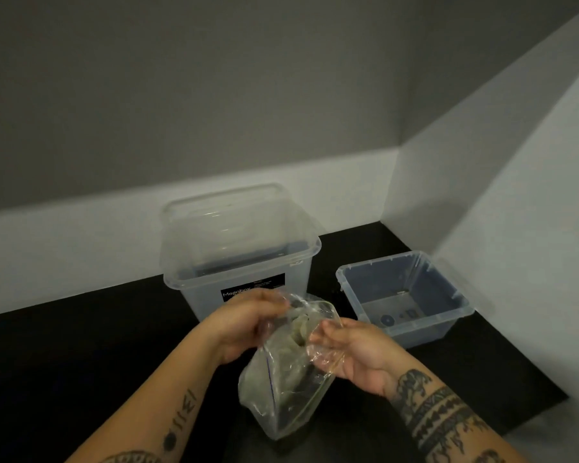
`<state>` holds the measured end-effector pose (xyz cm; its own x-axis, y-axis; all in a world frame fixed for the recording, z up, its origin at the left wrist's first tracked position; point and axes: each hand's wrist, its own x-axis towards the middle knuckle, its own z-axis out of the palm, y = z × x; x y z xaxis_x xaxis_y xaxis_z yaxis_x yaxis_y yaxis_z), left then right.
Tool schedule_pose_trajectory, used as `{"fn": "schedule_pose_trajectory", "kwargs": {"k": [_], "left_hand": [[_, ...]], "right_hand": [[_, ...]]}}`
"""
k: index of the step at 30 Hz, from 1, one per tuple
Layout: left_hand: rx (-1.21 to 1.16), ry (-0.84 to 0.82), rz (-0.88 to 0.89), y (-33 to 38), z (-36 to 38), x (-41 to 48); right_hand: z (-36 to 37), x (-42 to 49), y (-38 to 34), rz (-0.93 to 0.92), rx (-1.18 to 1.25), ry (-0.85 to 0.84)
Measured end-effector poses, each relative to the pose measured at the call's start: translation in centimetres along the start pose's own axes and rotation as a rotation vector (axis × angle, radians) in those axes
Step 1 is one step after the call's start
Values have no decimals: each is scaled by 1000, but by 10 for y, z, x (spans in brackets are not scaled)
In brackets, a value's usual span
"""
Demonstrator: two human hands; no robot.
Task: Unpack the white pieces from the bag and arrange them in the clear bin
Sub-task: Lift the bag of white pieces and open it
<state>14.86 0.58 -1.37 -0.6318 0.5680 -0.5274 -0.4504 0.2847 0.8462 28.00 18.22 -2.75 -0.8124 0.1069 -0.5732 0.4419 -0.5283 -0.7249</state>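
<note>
Presently: zip bag (pixel 281 389), limp, slippery, probably light; mouth pinched by left hand (pixel 248 325) and right hand (pixel 345 352); best taken at rim.

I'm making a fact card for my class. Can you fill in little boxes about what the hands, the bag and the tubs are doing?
left hand: left hand pinches the bag's top edge
right hand: right hand grips the other side of the opening
bag: clear plastic bag, upright between the hands, mouth being pulled open
contents: pale pieces inside, blurry
tall tub: big clear bin behind the bag, no pieces seen in it
low tub: small clear bin to the right, small dark bits on its floor
surface: black table
</note>
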Motion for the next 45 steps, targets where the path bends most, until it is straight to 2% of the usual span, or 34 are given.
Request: {"fn": "schedule_pose_trajectory", "kwargs": {"k": [2, 4, 6, 9, 11, 16, 19, 21, 24, 28, 29, 31, 33, 36, 39, 41, 43, 45], "left_hand": [[223, 69, -30, -6, -7, -4], [277, 99, -115, -8, -11, -9], [147, 84, -170, -9, -16, -13], [-309, 82, -165, -15, -21, -15], [-526, 92, -154, -19, -20, -15], [-722, 131, -216, -27, -10, -8], [-750, 76, -210, -34, -7, -5], [-783, 60, -185, -39, -9, -3], [-664, -8, -190, -47, -12, -1], [-435, -105, -236, -52, -13, 1], [-393, -107, -232, -51, -13, 1], [-321, -114, -168, -50, -16, 2], [-135, -150, -99, -50, -27, 1], [292, -73, -59, -48, -45, -9], [449, 66, -75, -48, -61, -19], [525, 119, -155, -44, -72, -27], [551, 148, -257, -40, -80, -35], [425, 176, -307, -38, -84, -38]], "right_hand": [[-3, -1, 0, 7, 138, -30], [-3, -2, 4, 5, 215, -68], [-1, -5, 8, -1, 244, -82], [-3, -4, 18, 5, 357, -53], [-3, -4, 23, 21, 433, -30], [0, -4, 37, 54, 480, -4], [-4, -5, 46, 65, 443, -42], [-6, -5, 52, 79, 301, -71], [-4, -9, 53, 72, -242, 19], [3, -2, 55, -223, -1009, 171], [4, 4, 58, -306, -1138, 209], [13, 11, 61, -413, -1214, 206], [20, 14, 62, -343, -1068, 187], [22, 14, 49, -54, -459, 159], [21, 12, 32, 56, 27, 86], [22, 12, 26, 52, 105, 82], [23, 14, 25, 49, 86, 68], [23, 14, 25, 62, 85, 14]]}}
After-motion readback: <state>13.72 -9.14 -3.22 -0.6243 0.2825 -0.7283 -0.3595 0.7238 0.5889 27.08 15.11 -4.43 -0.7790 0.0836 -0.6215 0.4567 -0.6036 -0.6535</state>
